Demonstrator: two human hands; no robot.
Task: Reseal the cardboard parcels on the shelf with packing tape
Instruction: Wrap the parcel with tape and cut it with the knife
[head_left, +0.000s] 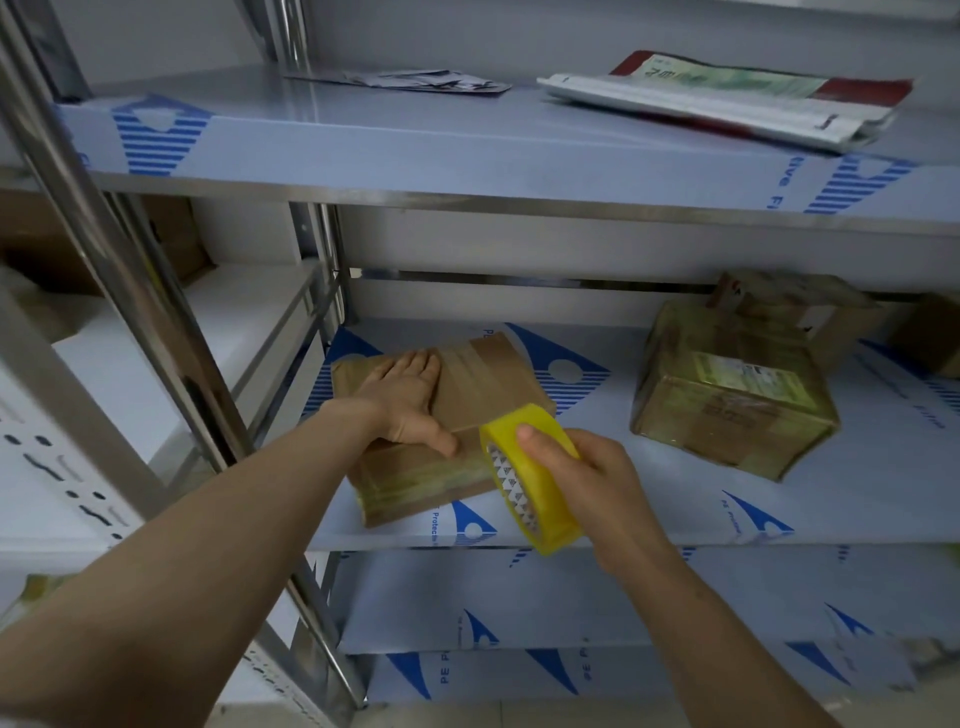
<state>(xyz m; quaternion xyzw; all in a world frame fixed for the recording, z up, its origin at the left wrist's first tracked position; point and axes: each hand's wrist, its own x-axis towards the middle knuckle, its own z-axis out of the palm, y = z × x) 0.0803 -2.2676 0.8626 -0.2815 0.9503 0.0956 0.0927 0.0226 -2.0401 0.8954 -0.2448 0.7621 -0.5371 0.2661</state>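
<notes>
Steel rack against a pale wall, tiers covered in blue-printed protective film. On the middle shelf (649, 514), toward the left end and close to the front edge, a flat brown parcel (498, 374), glossy tape in bands across its top and near side. Left hand (410, 400) pressed flat on the parcel top, fingers straight and together, thumb spread along the near edge. Right hand (576, 467) just in front of the parcel's right corner, fingers and thumb curled round a yellow tape roll (530, 499) held on edge; roll touching that corner or just off it, impossible to tell which.

Well apart to the right, a larger box (727, 405) wrapped thickly in yellowish tape, label on top. Behind it a second taped box (795, 306), tilted near the back rail. Another brown box (935, 338) cut off at the right border.

On the upper shelf (415, 140), folded printed bags (717, 104) at right, a thin grey packet (415, 80) further back. At left a slanting steel upright (130, 291), crossing in front of the neighbouring rack and a shadowed cardboard box (171, 239) there.
</notes>
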